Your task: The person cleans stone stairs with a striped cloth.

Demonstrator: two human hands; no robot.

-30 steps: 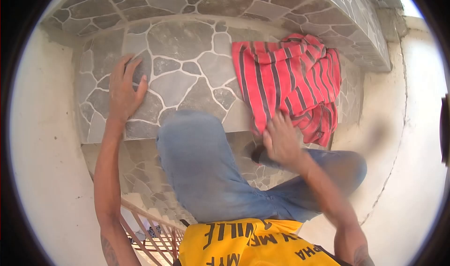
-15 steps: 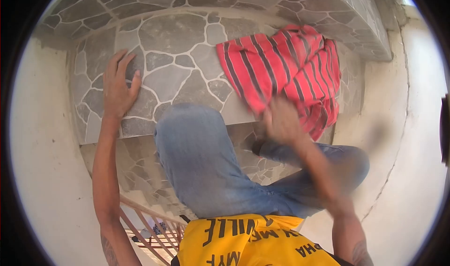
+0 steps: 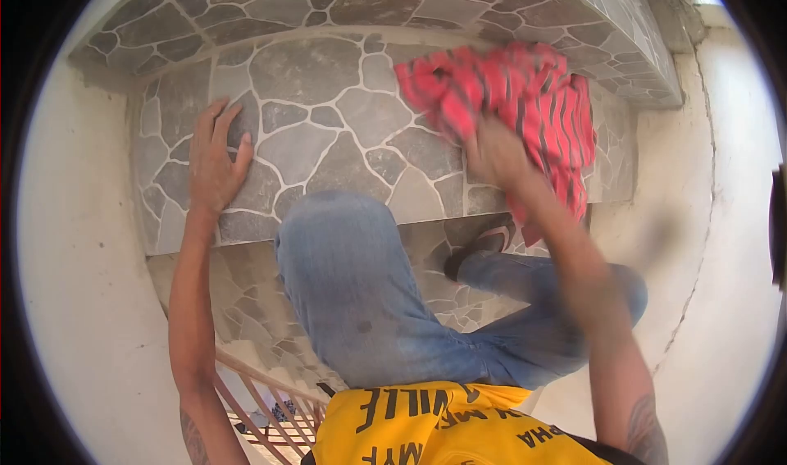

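A red cloth with dark stripes (image 3: pixel 549 112) lies bunched on the right part of a stone-patterned step (image 3: pixel 352 170), one end hanging over its front edge. My right hand (image 3: pixel 496 149), blurred by motion, grips the cloth's near left side with fingers closed. On the left part of the same step my left hand (image 3: pixel 220 157) rests with its fingers apart, holding nothing.
My bent knee (image 3: pixel 336 227) is against the step's front edge. A shoe (image 3: pixel 484 248) stands lower, beneath the cloth. Pale walls (image 3: pixel 90 243) flank both sides. A higher step (image 3: pixel 369 2) rises beyond, and a railing (image 3: pixel 262 395) is at lower left.
My right hand has moved up and away from me, bunching the cloth's left part. The shoe shows more. My left hand remains on the step.
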